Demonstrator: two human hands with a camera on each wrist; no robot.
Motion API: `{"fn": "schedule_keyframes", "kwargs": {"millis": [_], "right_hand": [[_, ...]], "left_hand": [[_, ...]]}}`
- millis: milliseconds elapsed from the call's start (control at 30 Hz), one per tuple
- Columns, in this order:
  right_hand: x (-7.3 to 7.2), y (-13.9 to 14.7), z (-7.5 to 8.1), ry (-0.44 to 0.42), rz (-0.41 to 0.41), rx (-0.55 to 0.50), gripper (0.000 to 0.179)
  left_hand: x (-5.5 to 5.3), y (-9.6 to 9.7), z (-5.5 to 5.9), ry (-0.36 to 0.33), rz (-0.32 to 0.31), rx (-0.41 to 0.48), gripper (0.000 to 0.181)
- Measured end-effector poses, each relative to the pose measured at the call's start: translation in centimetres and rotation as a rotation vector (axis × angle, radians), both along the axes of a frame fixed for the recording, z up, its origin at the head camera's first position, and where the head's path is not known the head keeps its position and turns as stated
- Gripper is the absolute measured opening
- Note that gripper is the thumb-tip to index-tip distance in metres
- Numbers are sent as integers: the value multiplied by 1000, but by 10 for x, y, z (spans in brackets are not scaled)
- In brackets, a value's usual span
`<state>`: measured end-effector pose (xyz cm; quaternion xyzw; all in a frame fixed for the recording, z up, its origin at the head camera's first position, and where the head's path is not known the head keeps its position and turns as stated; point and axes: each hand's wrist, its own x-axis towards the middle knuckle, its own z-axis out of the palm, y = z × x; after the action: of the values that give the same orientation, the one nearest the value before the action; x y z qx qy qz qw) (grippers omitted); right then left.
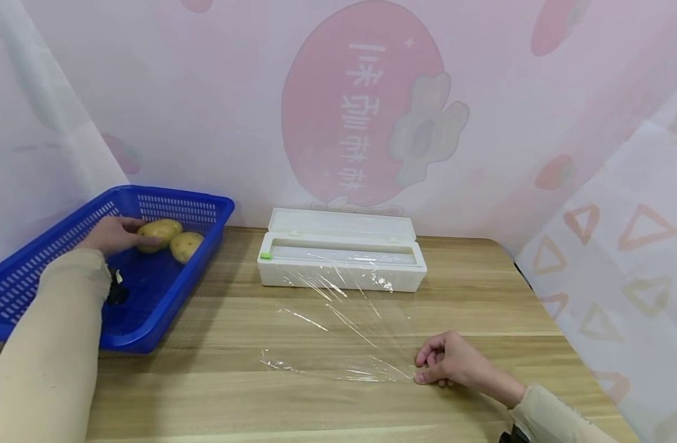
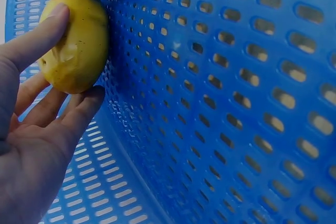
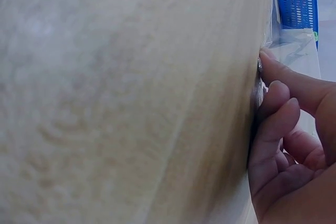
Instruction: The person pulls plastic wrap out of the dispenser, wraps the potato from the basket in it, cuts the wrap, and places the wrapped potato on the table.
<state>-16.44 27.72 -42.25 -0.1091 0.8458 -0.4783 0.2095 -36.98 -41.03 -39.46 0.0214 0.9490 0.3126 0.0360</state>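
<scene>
Inside the blue basket point(image 1: 166, 311), my left hand point(image 1: 112, 235) holds a yellow potato point(image 1: 162, 232). The left wrist view shows the thumb on one side of this potato point(image 2: 79, 40) and the fingers around its lower end. A second potato point(image 1: 186, 246) lies right beside it. Over the table, my right hand point(image 1: 454, 363) pinches a corner of clear cling film point(image 1: 344, 344) between thumb and fingers. The film stretches back, creased, to a white cling film box point(image 1: 344, 277) with its lid raised and a roll inside. In the right wrist view the right hand point(image 3: 294, 140) is low against the tabletop.
The wooden table point(image 1: 249, 406) carries the box at its back and the basket at the left. A printed pink-and-white curtain point(image 1: 227, 92) hangs behind and along both sides. A small green slider point(image 1: 266, 255) sits on the box's left end.
</scene>
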Motion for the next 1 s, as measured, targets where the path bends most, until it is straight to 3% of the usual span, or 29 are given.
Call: {"fn": "schedule_keyframes", "kwargs": {"millis": [367, 800, 1000], "right_hand": [[-3, -4, -2, 14, 33, -27, 26], [-2, -5, -1, 10, 17, -16, 26], [-3, -3, -3, 14, 19, -11, 28]], "left_hand": [[2, 5, 9, 136, 45, 39, 93], [6, 13, 17, 143, 78, 139, 93], [9, 24, 27, 159, 96, 200, 97]]}}
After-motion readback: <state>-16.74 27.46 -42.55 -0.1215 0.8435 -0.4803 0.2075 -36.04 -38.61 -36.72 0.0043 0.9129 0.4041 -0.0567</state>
